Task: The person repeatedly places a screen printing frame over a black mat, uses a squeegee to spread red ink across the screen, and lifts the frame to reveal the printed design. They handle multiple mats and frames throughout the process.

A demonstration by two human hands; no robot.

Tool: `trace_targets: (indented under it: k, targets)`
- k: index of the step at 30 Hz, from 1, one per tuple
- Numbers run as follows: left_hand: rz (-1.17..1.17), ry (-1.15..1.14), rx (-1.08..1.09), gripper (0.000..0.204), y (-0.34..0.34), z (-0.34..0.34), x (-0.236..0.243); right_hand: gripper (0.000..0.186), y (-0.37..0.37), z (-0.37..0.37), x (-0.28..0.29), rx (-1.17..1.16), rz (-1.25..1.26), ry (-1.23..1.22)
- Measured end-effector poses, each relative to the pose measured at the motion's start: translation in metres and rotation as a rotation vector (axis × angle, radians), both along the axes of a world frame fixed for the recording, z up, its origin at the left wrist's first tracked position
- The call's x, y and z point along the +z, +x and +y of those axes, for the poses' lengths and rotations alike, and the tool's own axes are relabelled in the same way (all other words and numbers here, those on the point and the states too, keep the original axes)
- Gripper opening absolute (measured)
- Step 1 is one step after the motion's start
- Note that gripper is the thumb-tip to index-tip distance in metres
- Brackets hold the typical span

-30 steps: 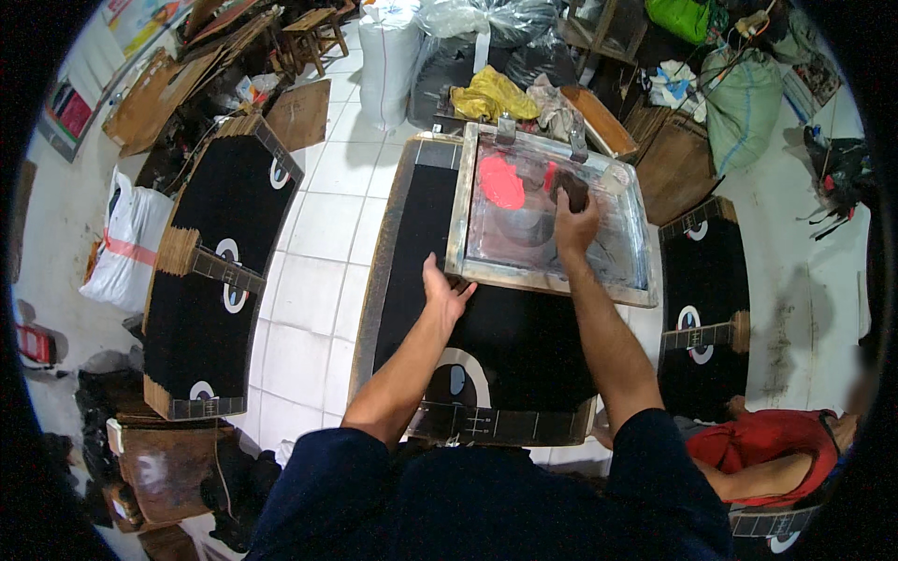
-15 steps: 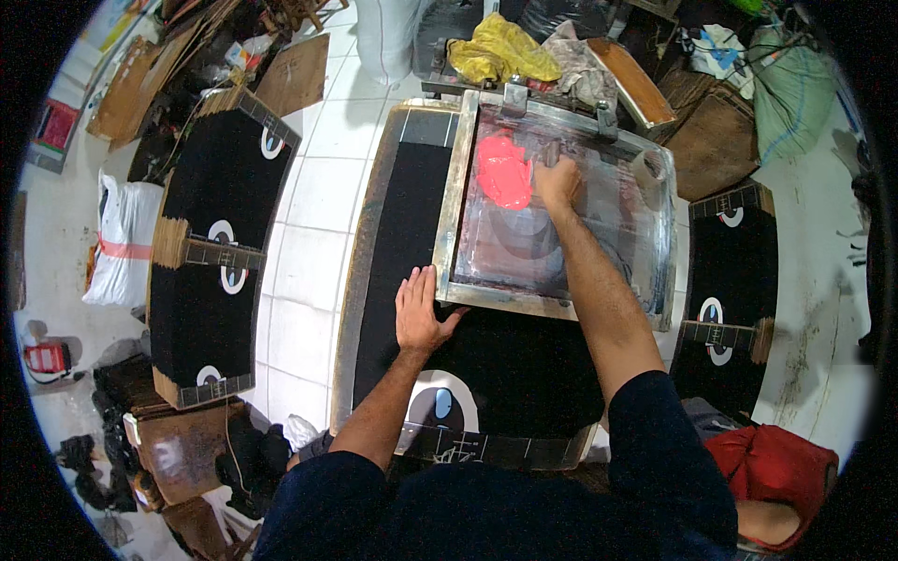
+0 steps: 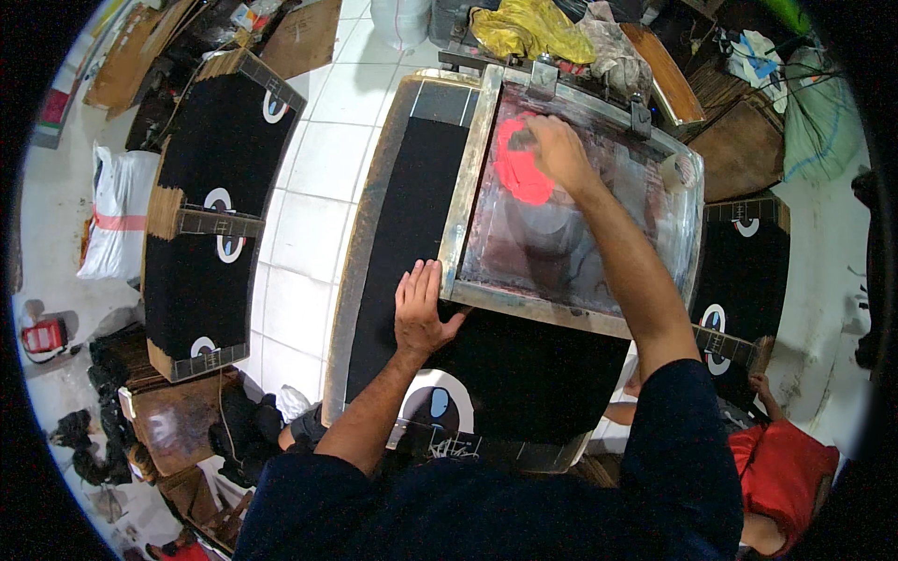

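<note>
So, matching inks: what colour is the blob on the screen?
Bright pinkish red ink blob, clearest in the head view.

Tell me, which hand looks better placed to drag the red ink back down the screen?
Probably the right hand: it grips something at the red ink. The left hand lies flat by the screen frame.

Dark navy short-sleeved shirt, sleeves end above elbows. Left hand (image 3: pixel 420 318) and right hand (image 3: pixel 557 150) bare, no gloves.
</note>
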State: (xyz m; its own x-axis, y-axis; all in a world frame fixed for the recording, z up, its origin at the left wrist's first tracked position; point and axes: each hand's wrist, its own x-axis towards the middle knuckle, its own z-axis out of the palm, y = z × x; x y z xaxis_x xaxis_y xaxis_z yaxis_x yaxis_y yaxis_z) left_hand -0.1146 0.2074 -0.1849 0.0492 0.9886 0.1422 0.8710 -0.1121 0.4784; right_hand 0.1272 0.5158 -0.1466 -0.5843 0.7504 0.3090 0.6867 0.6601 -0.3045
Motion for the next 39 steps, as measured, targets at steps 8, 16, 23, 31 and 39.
trace_targets:
  k: [8,16,23,31,39]
  targets:
    - [-0.035,-0.026,-0.009,0.107,-0.003,-0.002,0.000,0.035,0.014,0.001,0.007,0.051,0.029,-0.160]
    - [-0.012,0.003,-0.009,0.104,-0.003,-0.003,-0.001,0.033,-0.002,0.007,-0.004,-0.136,-0.154,-0.090]
    - [-0.217,-0.003,0.014,0.113,-0.002,0.003,0.000,0.031,0.020,-0.075,0.006,-0.098,-0.151,0.030]
    - [-0.415,0.130,-0.041,0.098,-0.002,0.002,-0.016,0.038,0.011,-0.039,0.035,-0.087,0.006,-0.236]
    - [-0.414,0.100,-0.025,0.098,-0.002,0.003,-0.017,0.039,0.016,-0.040,0.043,-0.013,-0.051,-0.280]
